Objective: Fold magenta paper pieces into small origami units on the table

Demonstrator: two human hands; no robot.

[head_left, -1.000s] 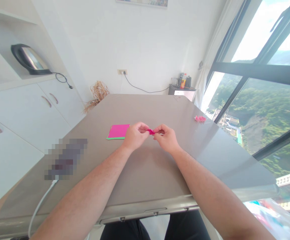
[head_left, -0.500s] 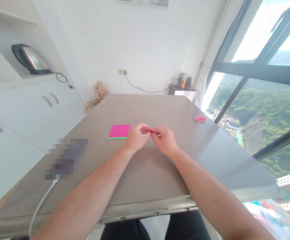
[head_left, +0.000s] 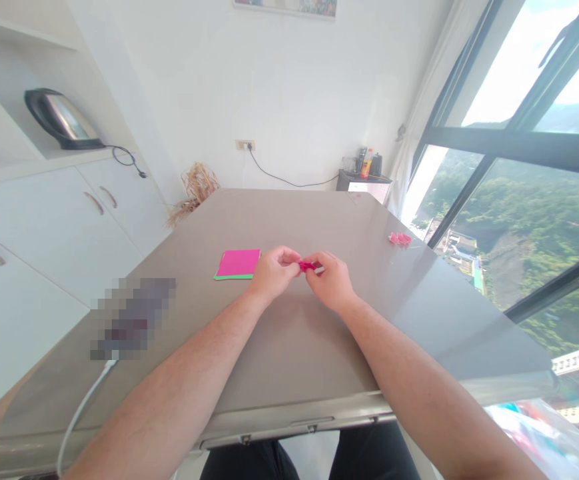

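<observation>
Between my fingertips is a small folded piece of pink paper (head_left: 307, 266), partly covered by the fingers. My left hand (head_left: 276, 272) pinches its left side, and my right hand (head_left: 330, 279) pinches its right side. Both hands are over the middle of the table, close together. Just left of my left hand lies a stack of square paper (head_left: 238, 263), bright pink on top with a green edge showing at the front. Several small folded pink paper pieces (head_left: 400, 239) sit near the table's right edge.
The grey-brown table (head_left: 299, 220) spreads out under my arms. At its left lies a blurred-out object (head_left: 136, 317) with a white cable (head_left: 86, 400). An electric kettle (head_left: 66, 120) stands on the left shelf. A window (head_left: 519, 200) is at the right.
More of the pink paper shows between my fingertips now, with its folds opened out a little. Both hands stay in nearly the same place.
</observation>
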